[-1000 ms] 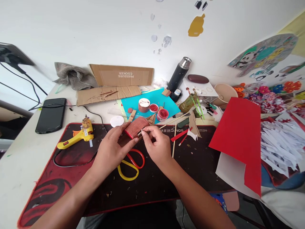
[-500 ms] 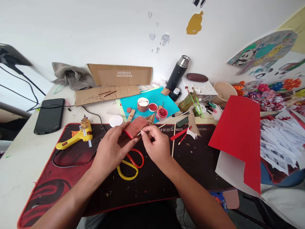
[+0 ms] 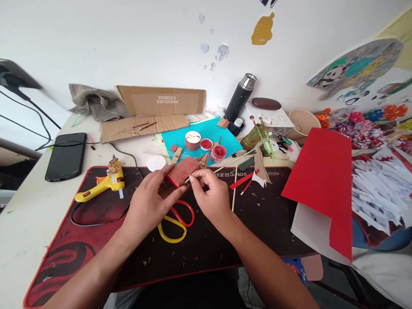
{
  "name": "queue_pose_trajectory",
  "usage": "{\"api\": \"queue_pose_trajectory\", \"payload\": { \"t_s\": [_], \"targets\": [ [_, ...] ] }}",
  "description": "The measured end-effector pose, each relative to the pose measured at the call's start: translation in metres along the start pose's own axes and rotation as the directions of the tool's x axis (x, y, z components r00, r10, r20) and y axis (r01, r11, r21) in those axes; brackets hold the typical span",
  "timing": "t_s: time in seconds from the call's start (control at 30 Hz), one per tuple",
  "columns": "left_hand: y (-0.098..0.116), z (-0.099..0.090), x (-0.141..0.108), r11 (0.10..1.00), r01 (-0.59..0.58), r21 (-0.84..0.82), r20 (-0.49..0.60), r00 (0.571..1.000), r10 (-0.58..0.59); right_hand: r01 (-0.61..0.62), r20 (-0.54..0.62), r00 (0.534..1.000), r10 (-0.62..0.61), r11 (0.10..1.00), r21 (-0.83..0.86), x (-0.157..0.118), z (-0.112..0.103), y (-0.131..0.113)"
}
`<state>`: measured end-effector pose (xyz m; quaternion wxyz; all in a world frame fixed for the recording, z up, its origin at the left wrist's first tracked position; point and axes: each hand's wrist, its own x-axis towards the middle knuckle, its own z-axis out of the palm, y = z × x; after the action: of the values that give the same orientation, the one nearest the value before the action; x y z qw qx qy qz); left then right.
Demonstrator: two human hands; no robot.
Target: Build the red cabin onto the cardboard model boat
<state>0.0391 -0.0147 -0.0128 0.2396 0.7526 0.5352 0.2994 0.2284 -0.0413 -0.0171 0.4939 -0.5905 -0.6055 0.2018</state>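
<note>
A small reddish-brown painted piece with a curved top and a bright red edge [image 3: 184,170] is held above the mat. My left hand [image 3: 150,197] is wrapped round its left and near sides, the thumb along the front. My right hand [image 3: 210,193] pinches a small, thin, pale-tipped piece [image 3: 188,180] against the front edge; most of it is hidden by the fingers. Just below the hands lie scissors [image 3: 174,229] with one yellow and one red handle loop, their blades out of sight. Behind the painted piece stand open pots of red paint [image 3: 218,153].
A yellow glue gun [image 3: 106,182] and its cord lie left on the dark mat [image 3: 206,253], near a black phone [image 3: 66,157]. Sticks and paper scraps lie to the right, beside red card [image 3: 322,184]. A black flask [image 3: 240,98] leans at the back.
Both hands keep the same hold on the painted piece and the thin piece. The view has shifted very slightly; nothing else has visibly moved.
</note>
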Motion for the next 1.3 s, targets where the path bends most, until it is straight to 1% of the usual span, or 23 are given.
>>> {"api": "queue_pose_trajectory", "payload": {
  "t_s": [0.17,0.3,0.47,0.57,0.67,0.83,0.9,1.0,1.1,1.2,1.3],
  "targets": [
    [0.005,-0.004,0.002,0.990,0.101,-0.098,0.054,0.994,-0.096,-0.012,0.008,1.000,0.012,1.000,-0.002,-0.001,-0.001,-0.001],
    [0.008,-0.006,0.003,0.974,0.164,-0.156,0.093,0.984,-0.151,-0.009,0.012,1.000,0.009,1.000,-0.005,0.000,-0.001,-0.002],
    [0.009,-0.009,0.004,0.935,0.262,-0.241,0.175,0.959,-0.223,0.004,-0.002,1.000,-0.004,1.000,0.027,-0.001,-0.001,-0.003],
    [0.009,-0.011,0.005,0.920,0.291,-0.263,0.203,0.949,-0.242,0.009,-0.014,1.000,-0.008,0.999,0.050,-0.001,-0.001,-0.002],
    [0.009,-0.011,0.007,0.914,0.295,-0.277,0.217,0.946,-0.240,0.014,-0.028,1.000,-0.013,0.998,0.055,-0.002,-0.001,-0.001],
    [0.008,-0.011,0.008,0.902,0.300,-0.311,0.219,0.946,-0.239,0.000,-0.016,1.000,0.001,0.999,0.052,-0.002,-0.002,-0.001],
    [0.008,-0.011,0.008,0.896,0.310,-0.318,0.221,0.943,-0.248,0.009,-0.034,0.999,-0.006,0.997,0.074,-0.002,-0.003,-0.001],
    [0.007,-0.012,0.008,0.897,0.324,-0.301,0.221,0.939,-0.265,0.018,-0.060,0.998,-0.012,0.995,0.094,-0.004,-0.006,0.000],
    [0.006,-0.015,0.009,0.907,0.324,-0.270,0.209,0.939,-0.273,0.002,-0.070,0.998,0.004,0.996,0.085,-0.009,-0.010,0.003],
    [0.004,-0.018,0.011,0.938,0.278,-0.206,0.146,0.957,-0.251,-0.037,-0.070,0.997,0.044,0.995,0.094,-0.015,-0.015,0.009],
    [0.000,-0.021,0.013,0.983,0.158,-0.093,0.052,0.987,-0.154,-0.084,-0.059,0.994,0.091,0.990,0.111,-0.021,-0.018,0.016]
  ]
}}
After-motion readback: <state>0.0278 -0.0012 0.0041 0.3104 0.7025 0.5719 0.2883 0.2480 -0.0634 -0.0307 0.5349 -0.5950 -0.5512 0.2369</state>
